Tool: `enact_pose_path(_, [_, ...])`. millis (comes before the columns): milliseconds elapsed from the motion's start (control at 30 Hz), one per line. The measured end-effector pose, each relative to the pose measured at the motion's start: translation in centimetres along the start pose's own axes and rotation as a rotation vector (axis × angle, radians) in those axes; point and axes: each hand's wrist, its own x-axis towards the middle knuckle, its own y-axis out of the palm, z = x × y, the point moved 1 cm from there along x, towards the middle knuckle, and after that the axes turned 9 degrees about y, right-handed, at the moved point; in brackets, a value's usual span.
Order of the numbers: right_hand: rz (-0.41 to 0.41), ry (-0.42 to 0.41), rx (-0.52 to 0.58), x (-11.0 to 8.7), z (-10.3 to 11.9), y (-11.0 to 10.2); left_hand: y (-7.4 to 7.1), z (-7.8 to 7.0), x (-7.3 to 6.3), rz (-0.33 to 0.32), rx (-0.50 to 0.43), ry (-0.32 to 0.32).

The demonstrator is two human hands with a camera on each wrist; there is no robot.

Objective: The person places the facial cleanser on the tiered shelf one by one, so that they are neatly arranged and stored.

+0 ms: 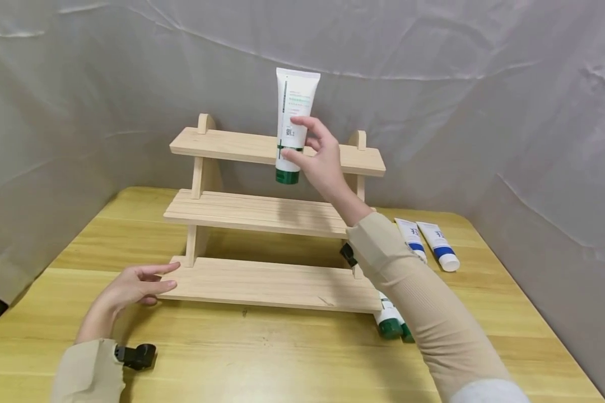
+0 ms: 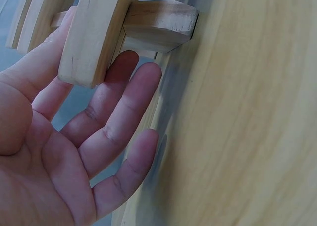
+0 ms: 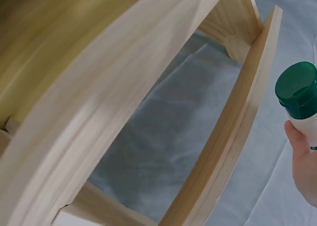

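My right hand (image 1: 320,157) grips a white tube (image 1: 294,103) with a green cap, thumb and fingers on its lower half. Held upright with the cap down, the tube overlaps the front of the top board of a three-tier wooden display rack (image 1: 272,285). In the right wrist view the green cap (image 3: 297,89) shows at the right edge, beside the rack's boards. At the rack's left end, my left hand (image 1: 138,285) holds the end of the bottom board (image 2: 91,42), with the thumb over it and fingers reaching underneath.
Two white tubes with blue bands (image 1: 437,246) lie on the table to the right of the rack. Green-capped tubes (image 1: 389,324) lie by its lower right corner, partly hidden by the right sleeve. A grey cloth (image 1: 433,112) hangs behind the wooden table (image 1: 262,358).
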Motion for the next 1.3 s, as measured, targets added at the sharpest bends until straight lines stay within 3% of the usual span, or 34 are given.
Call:
enact_pose_path(367, [-0.097, 0.042, -0.043, 2.0, -0.5, 0.8, 0.6, -0.4, 0.1, -0.002, -0.012, -0.003])
enact_pose_path(733, [-0.192, -0.048, -0.106, 3.9, -0.8, 1.3, 1.1, -0.5, 0.3, 0.006, 0.001, 0.019])
enact_pose_path(1300, [-0.178, -0.065, -0.069, 5.2, -1.5, 2.6, 1.6, -0.8, 0.3, -0.001, -0.027, 0.024])
